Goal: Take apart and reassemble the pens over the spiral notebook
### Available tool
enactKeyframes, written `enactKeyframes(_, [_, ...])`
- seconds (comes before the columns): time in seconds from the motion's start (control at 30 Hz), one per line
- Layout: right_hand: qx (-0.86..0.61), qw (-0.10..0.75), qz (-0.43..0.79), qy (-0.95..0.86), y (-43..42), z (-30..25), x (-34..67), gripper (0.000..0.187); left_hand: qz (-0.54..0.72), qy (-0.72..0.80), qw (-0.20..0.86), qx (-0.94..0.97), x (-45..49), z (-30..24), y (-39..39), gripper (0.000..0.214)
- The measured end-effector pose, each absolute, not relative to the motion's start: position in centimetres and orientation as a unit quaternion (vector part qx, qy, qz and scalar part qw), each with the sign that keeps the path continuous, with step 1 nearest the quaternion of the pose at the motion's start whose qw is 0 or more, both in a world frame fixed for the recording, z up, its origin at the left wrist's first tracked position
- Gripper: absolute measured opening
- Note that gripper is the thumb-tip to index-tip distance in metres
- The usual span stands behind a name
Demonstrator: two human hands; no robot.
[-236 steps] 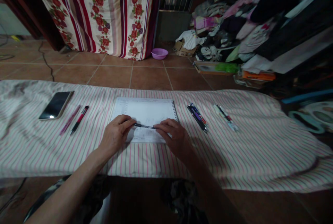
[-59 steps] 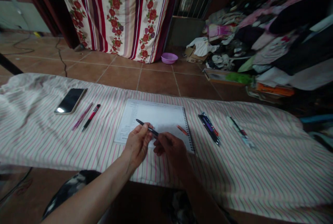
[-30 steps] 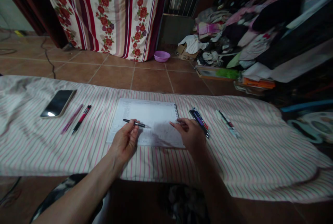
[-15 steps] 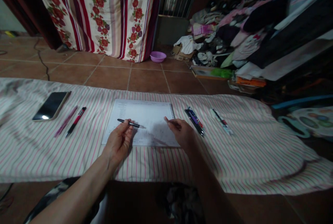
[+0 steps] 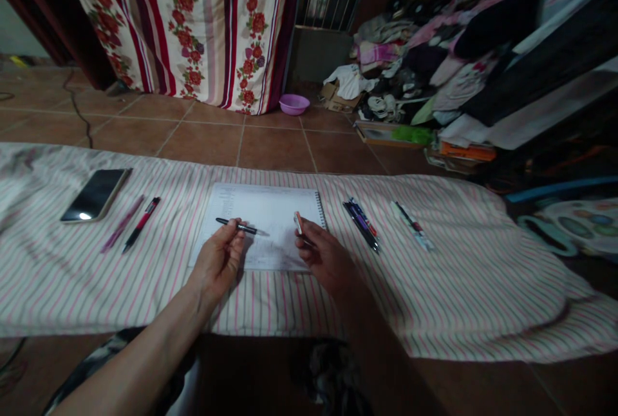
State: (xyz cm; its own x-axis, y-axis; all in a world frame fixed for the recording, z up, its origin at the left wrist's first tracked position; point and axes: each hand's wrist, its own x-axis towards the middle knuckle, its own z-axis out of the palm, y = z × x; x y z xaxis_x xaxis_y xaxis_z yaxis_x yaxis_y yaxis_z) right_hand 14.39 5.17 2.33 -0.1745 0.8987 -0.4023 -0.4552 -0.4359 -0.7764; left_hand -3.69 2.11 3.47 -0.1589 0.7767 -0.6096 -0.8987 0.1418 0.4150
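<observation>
Over the paper, my left hand [image 5: 223, 254] pinches a black pen [image 5: 226, 221], whose greyish tip points right. My right hand [image 5: 328, 254] is closed with a small, pale orange-and-white piece [image 5: 298, 223] standing up from its fingertips; its exact kind does not show. The two hands are apart, a short gap between pen tip and piece. Beneath them lies a spiral notebook [image 5: 270, 200], its wire binding on the right side and printed lines along its left. Part of the page is hidden by my hands and their shadow.
Several pens [image 5: 361, 226] lie right of the notebook, with a pale pen [image 5: 412, 226] farther right. Left are a red-and-black pen [image 5: 141, 224], a mauve pen [image 5: 122, 225] and a phone [image 5: 95, 196]. A striped cloth [image 5: 290, 306] covers the surface.
My right hand has moved left over the notebook, and the small piece in its fingers now stands more upright. My left hand and the pen have barely shifted.
</observation>
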Motion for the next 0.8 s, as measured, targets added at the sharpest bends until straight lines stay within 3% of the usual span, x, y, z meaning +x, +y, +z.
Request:
enactKeyframes(0.23, [-0.430, 0.455, 0.715, -0.311, 4.8, 2.7, 13.7, 0.047, 0.659, 0.397, 0.634, -0.071, -3.7, 4.0, 2.2, 0.019])
enactKeyframes(0.8, [-0.409, 0.393, 0.643, -0.515, 4.6, 1.3, 12.6, 0.024, 0.680, 0.379, 0.625, -0.058, -4.8, 4.4, 2.4, 0.021])
